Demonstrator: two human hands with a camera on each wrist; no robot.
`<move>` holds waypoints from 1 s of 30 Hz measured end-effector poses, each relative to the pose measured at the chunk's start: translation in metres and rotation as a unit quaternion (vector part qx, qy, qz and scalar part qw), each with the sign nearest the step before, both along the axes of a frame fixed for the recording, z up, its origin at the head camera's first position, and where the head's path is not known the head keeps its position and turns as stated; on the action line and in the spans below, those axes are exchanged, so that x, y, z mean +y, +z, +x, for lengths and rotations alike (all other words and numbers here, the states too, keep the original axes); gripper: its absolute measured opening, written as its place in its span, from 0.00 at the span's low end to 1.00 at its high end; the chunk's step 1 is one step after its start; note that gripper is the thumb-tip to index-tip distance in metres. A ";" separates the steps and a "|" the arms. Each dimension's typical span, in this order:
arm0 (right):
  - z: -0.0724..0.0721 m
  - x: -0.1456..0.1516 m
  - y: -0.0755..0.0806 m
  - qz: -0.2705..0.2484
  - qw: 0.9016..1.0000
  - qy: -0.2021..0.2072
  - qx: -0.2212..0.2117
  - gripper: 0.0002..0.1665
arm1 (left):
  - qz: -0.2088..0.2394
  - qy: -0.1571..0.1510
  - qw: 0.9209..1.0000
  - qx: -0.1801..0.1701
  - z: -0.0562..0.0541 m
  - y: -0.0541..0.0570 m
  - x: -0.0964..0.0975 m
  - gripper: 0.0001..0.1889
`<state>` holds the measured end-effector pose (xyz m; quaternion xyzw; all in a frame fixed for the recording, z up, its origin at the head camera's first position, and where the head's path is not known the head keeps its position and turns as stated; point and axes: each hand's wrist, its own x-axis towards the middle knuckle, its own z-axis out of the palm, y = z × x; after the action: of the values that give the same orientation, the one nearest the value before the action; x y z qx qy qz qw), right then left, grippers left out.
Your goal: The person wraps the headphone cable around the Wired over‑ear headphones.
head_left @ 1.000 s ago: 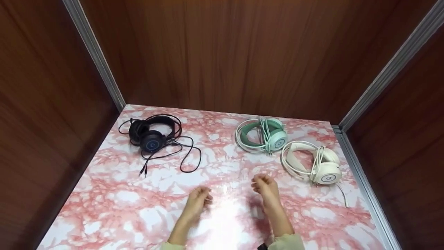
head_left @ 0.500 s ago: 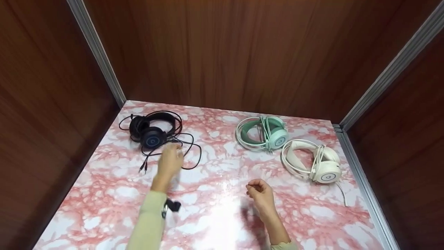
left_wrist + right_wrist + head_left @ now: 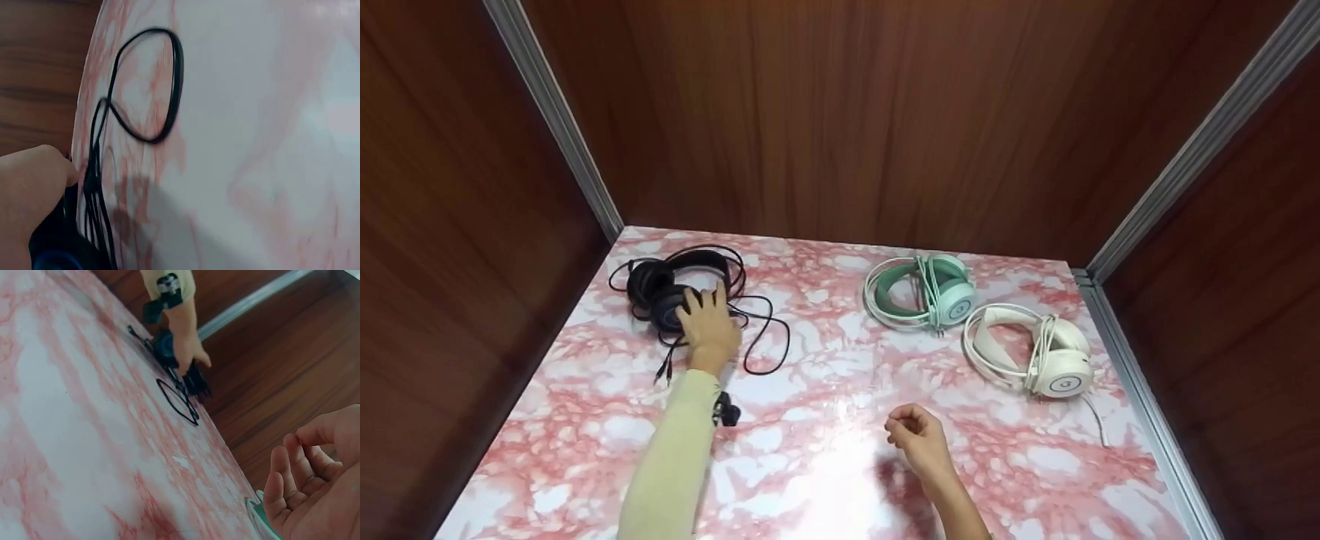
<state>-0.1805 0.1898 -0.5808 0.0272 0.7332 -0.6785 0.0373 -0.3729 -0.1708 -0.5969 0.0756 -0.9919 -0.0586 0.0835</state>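
A pair of black over-ear headphones lies at the far left of the table, its cable looped to the right. My left hand rests over the near ear cup and the lower end of the headband, fingers spread. In the left wrist view, that hand is at the left edge above the headphones; its fingertips are mostly hidden. My right hand hovers over the table's near middle, fingers loosely curled and holding nothing. The right wrist view shows its thumb close to the index fingertip.
Mint-green headphones lie at the back right, with their cable wound around them. Cream headphones sit nearer the right edge, their cable end trailing forward. Brown wood-grain panels wall in the pink-and-white marbled table at the back and sides.
My left hand has reached from the near middle forward and left onto the black headphones, its fingers now spread. The right hand has drifted slightly towards me. All headphones remain in place.
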 end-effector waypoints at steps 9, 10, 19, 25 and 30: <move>0.000 0.001 0.001 -0.003 0.999 0.025 -0.026 0.06 | -0.039 0.073 0.996 -0.041 -0.001 0.009 0.023 0.47; -0.001 0.001 0.000 -0.003 0.999 0.025 -0.027 0.06 | -0.027 0.056 0.997 -0.033 -0.001 0.008 0.025 0.48; 0.001 -0.005 -0.002 -0.007 0.998 0.047 -0.038 0.03 | 0.023 0.076 0.988 -0.131 -0.004 0.009 0.055 0.54; 0.003 -0.009 -0.008 -0.031 0.997 0.067 -0.039 0.01 | 0.064 0.055 0.985 -0.147 0.006 0.009 0.062 0.28; 0.008 -0.008 -0.015 -0.035 0.995 0.071 -0.058 0.02 | 0.134 0.042 0.978 -0.151 0.027 0.024 0.071 0.31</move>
<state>-0.1727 0.1823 -0.5958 0.0131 0.7053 -0.6969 0.1291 -0.3455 -0.0995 -0.5730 0.1358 -0.9721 -0.1755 -0.0763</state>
